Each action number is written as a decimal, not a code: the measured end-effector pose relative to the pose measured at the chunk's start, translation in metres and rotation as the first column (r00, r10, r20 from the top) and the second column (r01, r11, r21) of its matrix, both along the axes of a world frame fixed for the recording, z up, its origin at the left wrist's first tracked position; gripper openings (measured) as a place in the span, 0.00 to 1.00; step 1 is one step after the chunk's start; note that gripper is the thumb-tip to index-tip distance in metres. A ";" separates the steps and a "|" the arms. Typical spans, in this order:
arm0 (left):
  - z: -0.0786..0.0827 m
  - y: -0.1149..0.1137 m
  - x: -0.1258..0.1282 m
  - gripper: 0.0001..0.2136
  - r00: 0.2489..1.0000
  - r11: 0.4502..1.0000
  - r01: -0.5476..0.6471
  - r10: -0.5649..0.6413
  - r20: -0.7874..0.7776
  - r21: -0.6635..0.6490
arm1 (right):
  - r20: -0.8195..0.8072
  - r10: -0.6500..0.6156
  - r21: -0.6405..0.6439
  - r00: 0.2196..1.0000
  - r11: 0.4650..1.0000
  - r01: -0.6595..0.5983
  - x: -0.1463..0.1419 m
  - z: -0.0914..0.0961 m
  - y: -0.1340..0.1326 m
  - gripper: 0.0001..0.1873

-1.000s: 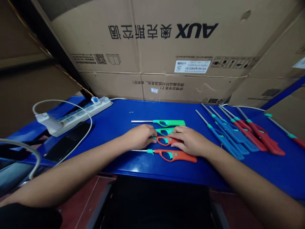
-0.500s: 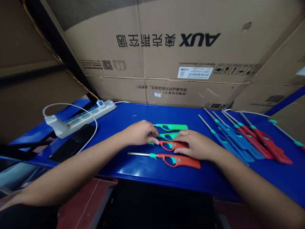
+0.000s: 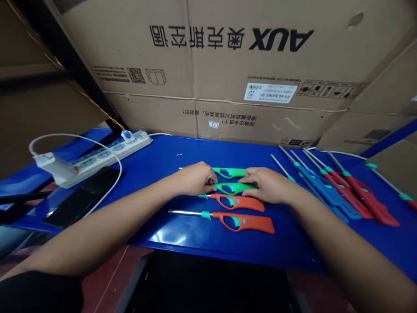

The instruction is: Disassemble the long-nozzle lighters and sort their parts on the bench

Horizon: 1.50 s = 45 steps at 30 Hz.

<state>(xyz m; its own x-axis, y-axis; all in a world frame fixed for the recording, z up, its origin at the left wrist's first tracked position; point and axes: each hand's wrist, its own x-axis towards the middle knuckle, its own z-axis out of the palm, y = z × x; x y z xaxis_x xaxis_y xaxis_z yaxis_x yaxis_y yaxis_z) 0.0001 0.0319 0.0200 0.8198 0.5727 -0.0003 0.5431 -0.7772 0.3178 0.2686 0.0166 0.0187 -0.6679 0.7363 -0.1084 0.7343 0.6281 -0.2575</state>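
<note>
I have both arms stretched out in front of me. My left arm [image 3: 107,230] comes in low from the left, with a black sleeve [image 3: 41,291] at the near end and bare skin after it. My right arm [image 3: 339,234] comes in from the other side, all bare where I can see it. My left hand [image 3: 197,178] and right hand [image 3: 269,185] are apart, backs up, fingers bent and pointing toward each other.

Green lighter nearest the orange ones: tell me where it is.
Head view: the near green lighter lies centrally, between the far green lighter and an orange lighter, left hand at its left end, right hand at its handle.
</note>
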 end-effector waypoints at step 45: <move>0.019 -0.013 -0.011 0.15 0.990 0.866 0.004 0.067 -0.125 0.500 | -0.238 0.059 0.184 0.970 0.983 -0.015 -0.003 0.010 -0.025 0.22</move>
<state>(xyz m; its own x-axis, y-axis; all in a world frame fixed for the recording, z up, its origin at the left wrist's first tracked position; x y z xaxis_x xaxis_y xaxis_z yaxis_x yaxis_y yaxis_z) -0.0105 0.0192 0.0388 0.8139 0.5514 0.1830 0.5793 -0.7941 -0.1840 0.2660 -0.0085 0.0288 -0.6848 0.7033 0.1909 0.6398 0.7057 -0.3044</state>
